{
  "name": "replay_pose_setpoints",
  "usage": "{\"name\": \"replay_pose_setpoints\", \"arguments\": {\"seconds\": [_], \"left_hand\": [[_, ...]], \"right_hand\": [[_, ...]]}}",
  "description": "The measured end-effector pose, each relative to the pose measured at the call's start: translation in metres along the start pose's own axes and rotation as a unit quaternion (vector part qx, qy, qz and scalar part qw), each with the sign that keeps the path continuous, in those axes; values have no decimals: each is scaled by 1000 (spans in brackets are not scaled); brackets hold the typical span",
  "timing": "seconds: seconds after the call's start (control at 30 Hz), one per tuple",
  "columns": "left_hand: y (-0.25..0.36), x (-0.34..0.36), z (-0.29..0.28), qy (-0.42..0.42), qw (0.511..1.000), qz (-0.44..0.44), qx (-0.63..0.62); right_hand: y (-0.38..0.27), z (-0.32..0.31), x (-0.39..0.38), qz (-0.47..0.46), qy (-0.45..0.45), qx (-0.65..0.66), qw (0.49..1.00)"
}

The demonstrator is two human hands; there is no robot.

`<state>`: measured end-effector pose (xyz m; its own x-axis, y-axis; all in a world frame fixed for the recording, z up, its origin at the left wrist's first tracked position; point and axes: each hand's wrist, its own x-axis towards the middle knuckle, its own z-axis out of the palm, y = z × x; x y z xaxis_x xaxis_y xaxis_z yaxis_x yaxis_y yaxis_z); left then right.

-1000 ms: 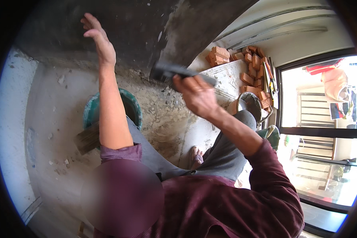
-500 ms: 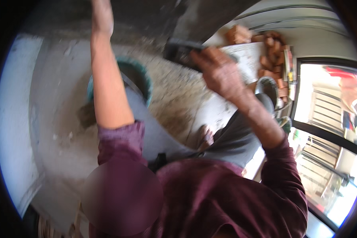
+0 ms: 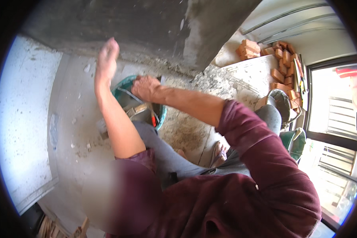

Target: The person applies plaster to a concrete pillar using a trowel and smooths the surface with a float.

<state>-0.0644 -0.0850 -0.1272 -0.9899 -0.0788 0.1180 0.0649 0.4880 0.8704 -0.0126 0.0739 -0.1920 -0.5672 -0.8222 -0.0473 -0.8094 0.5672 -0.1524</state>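
- Maroon sleeve leads to the right hand, curled over the green bucket; its grasp I cannot tell.
- Likely reaching into the bucket; next calls for clearing its rim.
- Left hand, too blurred to read, before the dark wall.

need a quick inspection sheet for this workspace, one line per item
Surface: grey floor, stained and dirty
Job's things: teal bucket, with a wooden piece and a red item showing within its rim
Clutter: orange bricks piled at right, wood scraps at lower left
Hands: right hand at the teal bucket's rim, what it holds unclear; left hand blurred, near the dark panel
Cables: nothing seen
Surroundings: window, dark bucket and green bucket at right
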Motion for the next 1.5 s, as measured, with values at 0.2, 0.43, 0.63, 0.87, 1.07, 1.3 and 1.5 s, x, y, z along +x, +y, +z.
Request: {"name": "replay_pose_setpoints", "arguments": {"seconds": [0.2,0.43,0.63,0.87,1.07,1.3,1.5], "left_hand": [[-52,-32,-14,-256,916,-200,236],[-52,-53,-75,-150,942,-235,188],[-6,-30,-45,-7,998,-26,54],[14,-15,-18,45,998,17,-40],[17,-16,-2,26,997,20,-68],[7,-4,6,13,995,-1,-101],[5,-15,-6,21,998,-45,-47]], "right_hand": [[-23,35,5,-6,-132,-56,990],[-10,-27,-51,121,-74,131,981],[13,-82,-170,101,180,153,966],[52,-173,-248,95,260,-284,918],[75,-208,-235,161,295,-368,867],[74,-98,-198,146,140,-221,954],[64,-190,-232,191,293,-327,878]]}}
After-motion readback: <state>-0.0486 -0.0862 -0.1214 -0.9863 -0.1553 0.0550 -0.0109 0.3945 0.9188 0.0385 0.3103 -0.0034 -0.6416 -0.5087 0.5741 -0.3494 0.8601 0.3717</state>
